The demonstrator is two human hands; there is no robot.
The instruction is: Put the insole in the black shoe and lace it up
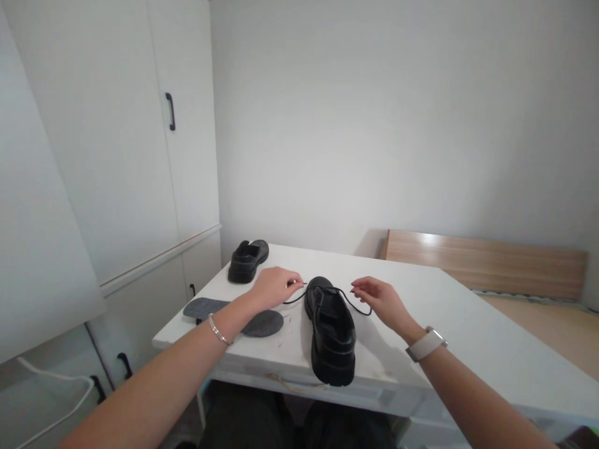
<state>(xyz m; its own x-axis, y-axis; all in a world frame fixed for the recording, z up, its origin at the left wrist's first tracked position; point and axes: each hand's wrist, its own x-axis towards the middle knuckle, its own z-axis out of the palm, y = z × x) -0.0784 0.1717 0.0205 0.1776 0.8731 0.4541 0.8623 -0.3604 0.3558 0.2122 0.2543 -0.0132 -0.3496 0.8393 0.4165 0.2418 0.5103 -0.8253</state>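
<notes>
Pinching one lace end, the left hand (274, 285) sits just left of the black shoe (331, 330) on the counter (468, 324); the right hand (381, 299), fingers loosely spread, nips the lace (358, 305) on the right, while the shoe's length runs toward the person.

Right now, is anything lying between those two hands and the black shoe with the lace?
Nothing visible. The left hand and right hand each pinch an end of the lace, on either side of the near shoe. The insoles and second shoe lie off to the left.
</notes>
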